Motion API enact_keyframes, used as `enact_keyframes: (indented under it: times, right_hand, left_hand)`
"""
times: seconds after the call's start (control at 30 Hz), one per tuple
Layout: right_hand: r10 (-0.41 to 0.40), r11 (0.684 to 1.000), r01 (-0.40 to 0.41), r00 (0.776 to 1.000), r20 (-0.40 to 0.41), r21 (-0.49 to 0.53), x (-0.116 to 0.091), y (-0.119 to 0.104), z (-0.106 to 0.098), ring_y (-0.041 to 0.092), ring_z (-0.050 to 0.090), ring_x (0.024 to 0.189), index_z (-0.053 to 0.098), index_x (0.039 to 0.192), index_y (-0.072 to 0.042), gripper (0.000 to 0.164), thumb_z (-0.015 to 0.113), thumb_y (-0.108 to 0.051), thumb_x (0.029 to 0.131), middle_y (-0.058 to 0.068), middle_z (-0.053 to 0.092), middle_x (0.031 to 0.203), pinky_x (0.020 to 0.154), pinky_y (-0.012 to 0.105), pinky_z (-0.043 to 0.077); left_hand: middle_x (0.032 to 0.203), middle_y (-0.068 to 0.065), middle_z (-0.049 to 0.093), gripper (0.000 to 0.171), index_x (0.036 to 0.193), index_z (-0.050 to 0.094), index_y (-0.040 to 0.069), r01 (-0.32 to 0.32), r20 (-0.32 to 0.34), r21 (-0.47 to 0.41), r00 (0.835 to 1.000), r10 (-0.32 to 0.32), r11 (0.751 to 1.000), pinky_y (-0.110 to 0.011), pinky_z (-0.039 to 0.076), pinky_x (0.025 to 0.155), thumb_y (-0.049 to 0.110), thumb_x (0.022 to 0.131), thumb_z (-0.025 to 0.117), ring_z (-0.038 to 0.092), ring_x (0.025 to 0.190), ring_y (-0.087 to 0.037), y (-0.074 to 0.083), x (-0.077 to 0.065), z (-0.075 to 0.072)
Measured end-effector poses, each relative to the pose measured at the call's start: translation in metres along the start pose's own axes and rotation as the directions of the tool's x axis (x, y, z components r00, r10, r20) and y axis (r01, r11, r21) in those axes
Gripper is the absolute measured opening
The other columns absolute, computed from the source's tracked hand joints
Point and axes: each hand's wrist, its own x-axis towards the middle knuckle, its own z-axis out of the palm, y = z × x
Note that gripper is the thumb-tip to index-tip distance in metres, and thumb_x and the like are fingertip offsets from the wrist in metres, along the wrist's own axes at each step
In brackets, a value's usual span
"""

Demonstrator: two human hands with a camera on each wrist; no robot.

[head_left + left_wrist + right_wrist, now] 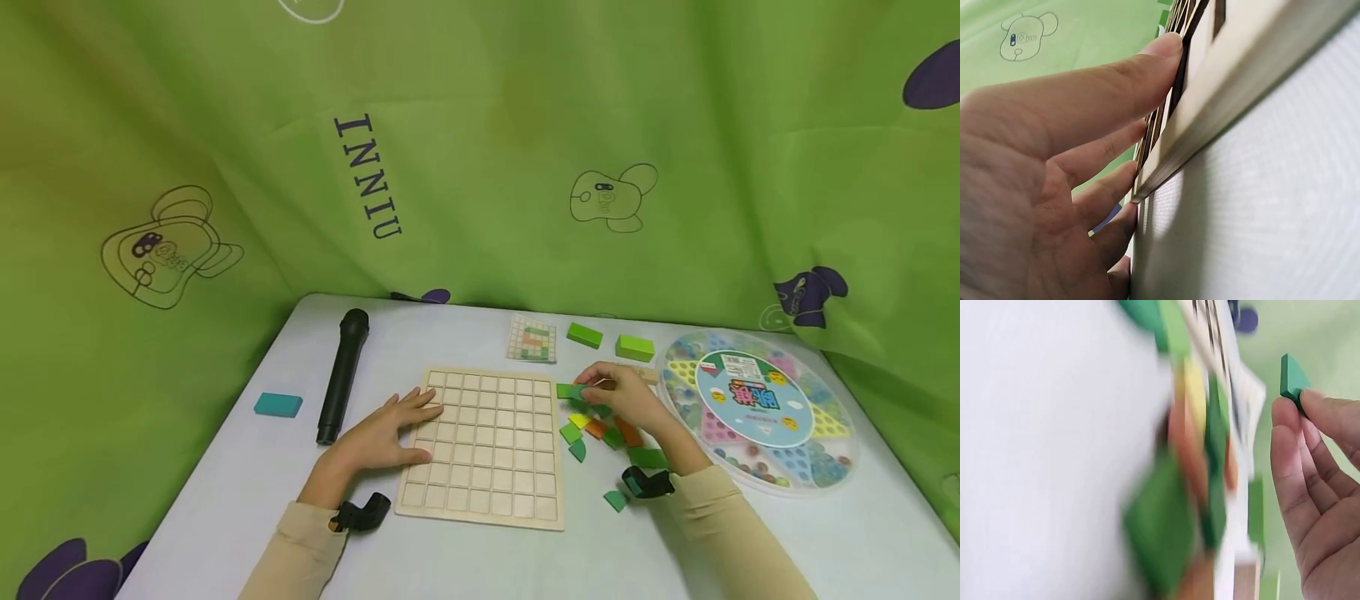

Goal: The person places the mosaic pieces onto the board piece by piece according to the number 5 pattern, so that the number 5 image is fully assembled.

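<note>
My left hand lies at the left edge of a wooden grid board, its fingers spread. In the left wrist view the thumb rests on the board's face and the other fingertips touch along its edge. With thumb and fingertips my right hand pinches a small teal-green wooden block, which has a flat side and a pointed corner. Below that hand lies a loose pile of coloured blocks, among them a yellow one, an orange one and a green quarter-round.
A patterned card lies behind the board. Light green blocks stand at the back, near a round marble game box on the right. A black microphone and a teal block lie on the left.
</note>
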Motion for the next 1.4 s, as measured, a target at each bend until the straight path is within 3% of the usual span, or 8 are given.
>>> enact_keyframes:
  times: [0.17,0.37,0.57,1.03,1.4]
  right_hand:
    - [-0.070,0.997,0.068,0.995,0.066,0.019,0.023,-0.028,0.037,0.021,0.063,0.091,0.064,0.101,-0.007,0.014,0.064,-0.016,0.090,0.010,0.064,0.099,0.076,0.032,0.055]
    - [-0.167,0.986,0.166,0.974,0.153,0.016,0.055,-0.050,0.080,0.018,0.062,0.089,0.066,0.098,-0.007,0.010,0.065,-0.012,0.090,0.008,0.063,0.094,0.078,0.029,0.054]
    - [-0.138,0.987,0.152,0.973,0.184,-0.061,0.077,-0.058,0.107,0.012,0.061,0.081,0.067,0.093,-0.010,0.006,0.066,-0.008,0.088,0.003,0.063,0.086,0.075,0.027,0.053]
    - [-0.106,0.967,0.155,0.967,0.234,-0.204,0.092,-0.071,0.118,0.011,0.056,0.073,0.067,0.090,-0.011,0.005,0.066,-0.006,0.086,0.000,0.064,0.082,0.066,0.024,0.048]
    - [-0.118,0.942,0.190,0.959,0.258,-0.275,0.091,-0.068,0.121,0.013,0.058,0.083,0.070,0.093,-0.011,0.008,0.066,-0.008,0.087,0.001,0.065,0.090,0.073,0.028,0.051]
  left_hand:
    - [0.153,-0.012,0.031,0.075,0.139,0.048,0.010,-0.005,0.001,-0.015,1.000,0.005,1.000,-0.058,0.013,0.116,0.043,0.077,0.075,0.020,0.144,-0.035,-0.001,0.000,-0.001]
    - [0.153,-0.013,0.032,0.074,0.140,0.048,0.010,-0.030,-0.013,-0.031,0.999,0.029,0.999,-0.061,0.011,0.115,0.042,0.078,0.074,0.020,0.144,-0.037,-0.004,0.000,0.002]
    - [0.153,-0.011,0.031,0.073,0.140,0.048,0.012,-0.033,-0.016,-0.043,0.999,0.033,0.999,-0.059,0.010,0.116,0.043,0.079,0.073,0.019,0.144,-0.034,-0.005,0.001,0.006]
    - [0.154,-0.008,0.030,0.074,0.140,0.048,0.014,-0.014,-0.018,-0.033,1.000,0.013,0.999,-0.057,0.010,0.117,0.045,0.078,0.073,0.020,0.145,-0.032,-0.009,-0.001,0.005]
    - [0.154,-0.009,0.030,0.074,0.140,0.048,0.012,-0.009,-0.016,-0.053,1.000,0.008,0.999,-0.058,0.009,0.117,0.043,0.078,0.074,0.019,0.145,-0.032,-0.007,-0.001,0.004]
